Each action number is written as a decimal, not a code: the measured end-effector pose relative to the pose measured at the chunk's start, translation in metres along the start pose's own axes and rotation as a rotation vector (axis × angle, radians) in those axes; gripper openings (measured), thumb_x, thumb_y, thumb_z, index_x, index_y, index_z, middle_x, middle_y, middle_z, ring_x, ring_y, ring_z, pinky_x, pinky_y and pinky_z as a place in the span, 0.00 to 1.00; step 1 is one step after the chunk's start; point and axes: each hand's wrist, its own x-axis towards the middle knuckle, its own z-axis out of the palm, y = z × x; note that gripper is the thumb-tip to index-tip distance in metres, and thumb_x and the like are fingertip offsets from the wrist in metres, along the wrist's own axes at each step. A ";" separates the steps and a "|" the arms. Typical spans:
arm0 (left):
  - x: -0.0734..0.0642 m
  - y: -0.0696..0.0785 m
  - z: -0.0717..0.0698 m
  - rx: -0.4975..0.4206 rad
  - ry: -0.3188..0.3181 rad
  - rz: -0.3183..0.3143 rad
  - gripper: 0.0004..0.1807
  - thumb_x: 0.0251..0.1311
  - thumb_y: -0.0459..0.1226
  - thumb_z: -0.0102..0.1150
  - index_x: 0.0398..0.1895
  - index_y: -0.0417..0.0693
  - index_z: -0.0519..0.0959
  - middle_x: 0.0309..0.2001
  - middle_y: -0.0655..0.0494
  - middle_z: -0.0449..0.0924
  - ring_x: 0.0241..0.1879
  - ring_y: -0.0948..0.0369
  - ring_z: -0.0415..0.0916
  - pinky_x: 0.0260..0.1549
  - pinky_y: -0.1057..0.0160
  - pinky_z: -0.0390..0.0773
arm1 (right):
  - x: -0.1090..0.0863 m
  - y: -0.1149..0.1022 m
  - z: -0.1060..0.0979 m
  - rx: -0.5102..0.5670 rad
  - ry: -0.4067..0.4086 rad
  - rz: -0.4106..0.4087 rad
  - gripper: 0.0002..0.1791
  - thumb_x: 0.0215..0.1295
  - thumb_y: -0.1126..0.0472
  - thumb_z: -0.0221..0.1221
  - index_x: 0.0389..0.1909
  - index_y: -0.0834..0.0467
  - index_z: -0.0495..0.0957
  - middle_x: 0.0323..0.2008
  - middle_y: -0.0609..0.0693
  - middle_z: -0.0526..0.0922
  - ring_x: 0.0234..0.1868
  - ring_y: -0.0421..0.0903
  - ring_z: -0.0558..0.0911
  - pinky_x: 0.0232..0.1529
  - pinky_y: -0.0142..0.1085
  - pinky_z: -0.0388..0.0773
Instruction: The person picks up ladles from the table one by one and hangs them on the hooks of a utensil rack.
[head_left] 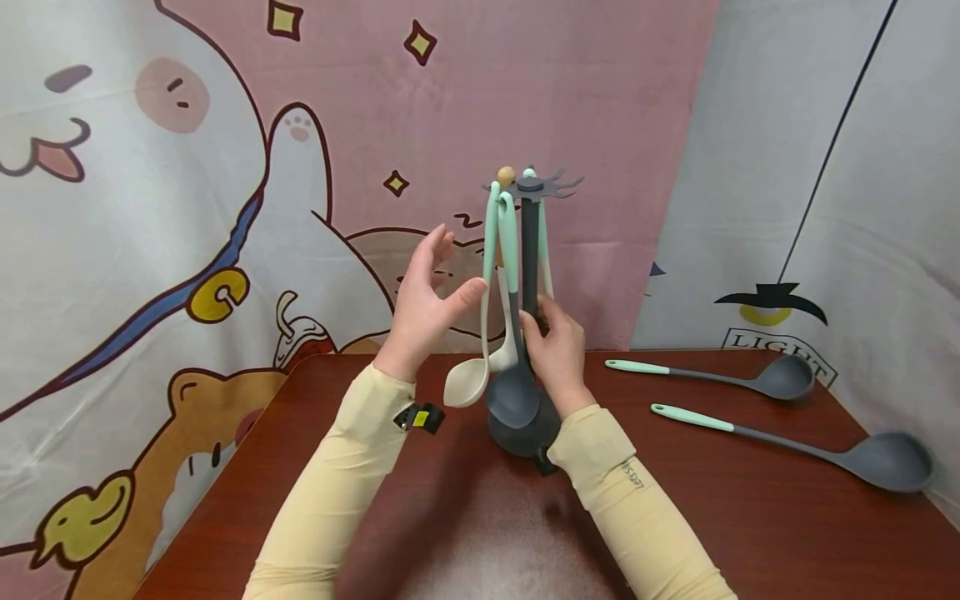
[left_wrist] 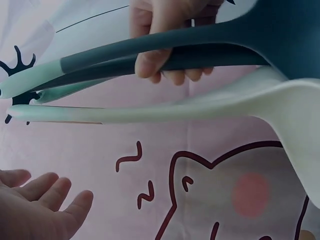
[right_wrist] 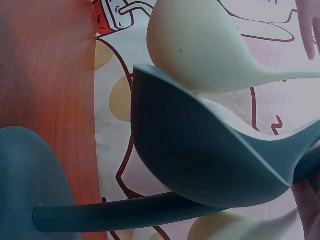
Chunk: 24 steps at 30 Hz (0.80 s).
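A dark utensil rack (head_left: 530, 250), with a round base and a top of curved hooks, stands upright on the table. From its hooks hang a grey ladle (head_left: 513, 398) with a mint handle, a cream-coloured ladle (head_left: 467, 382) and other utensils partly hidden behind them. My right hand (head_left: 557, 346) grips the rack's pole (left_wrist: 215, 56) below mid-height, behind the grey ladle's shaft. To the left of the hanging handles, my left hand (head_left: 423, 304) is held up with fingers extended and thumb apart. In the left wrist view, nothing lies in its palm (left_wrist: 30, 215).
Two more grey utensils with mint handles lie on the right of the brown table (head_left: 420, 533): a ladle (head_left: 787, 379) near the back edge and a larger one (head_left: 892, 461) in front of it. A cartoon-printed cloth (head_left: 600, 100) hangs behind the table.
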 end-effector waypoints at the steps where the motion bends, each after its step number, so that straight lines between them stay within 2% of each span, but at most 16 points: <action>1: 0.002 0.001 0.000 -0.010 0.002 -0.006 0.65 0.41 0.78 0.55 0.78 0.50 0.54 0.72 0.54 0.61 0.70 0.61 0.59 0.64 0.52 0.64 | 0.000 0.000 0.000 0.002 -0.001 0.000 0.11 0.66 0.59 0.65 0.47 0.59 0.81 0.34 0.54 0.85 0.36 0.52 0.84 0.36 0.47 0.79; 6: 0.010 0.007 0.002 -0.045 0.012 -0.021 0.67 0.38 0.79 0.56 0.78 0.53 0.51 0.74 0.57 0.59 0.71 0.64 0.57 0.65 0.51 0.64 | 0.000 0.001 0.000 0.002 0.002 -0.009 0.11 0.66 0.59 0.66 0.46 0.59 0.81 0.33 0.53 0.85 0.35 0.51 0.84 0.35 0.46 0.78; 15: 0.027 0.024 0.009 -0.087 0.059 -0.025 0.69 0.35 0.80 0.57 0.79 0.53 0.52 0.74 0.62 0.58 0.70 0.65 0.57 0.64 0.59 0.64 | 0.000 0.000 0.000 0.008 0.001 -0.010 0.10 0.66 0.59 0.65 0.45 0.59 0.81 0.32 0.53 0.85 0.34 0.51 0.84 0.33 0.46 0.78; 18: 0.032 0.028 0.012 -0.112 0.059 -0.005 0.69 0.35 0.80 0.57 0.78 0.51 0.52 0.74 0.60 0.58 0.71 0.65 0.57 0.65 0.62 0.62 | 0.000 0.000 -0.001 0.009 -0.003 -0.010 0.10 0.67 0.60 0.65 0.45 0.60 0.81 0.33 0.54 0.85 0.34 0.51 0.84 0.33 0.46 0.78; 24: 0.042 0.035 0.017 -0.162 0.058 0.035 0.67 0.39 0.78 0.59 0.78 0.48 0.54 0.73 0.55 0.61 0.69 0.64 0.60 0.67 0.58 0.62 | 0.000 0.000 -0.001 0.010 -0.008 -0.010 0.11 0.67 0.60 0.65 0.45 0.60 0.81 0.33 0.54 0.85 0.34 0.51 0.83 0.33 0.46 0.79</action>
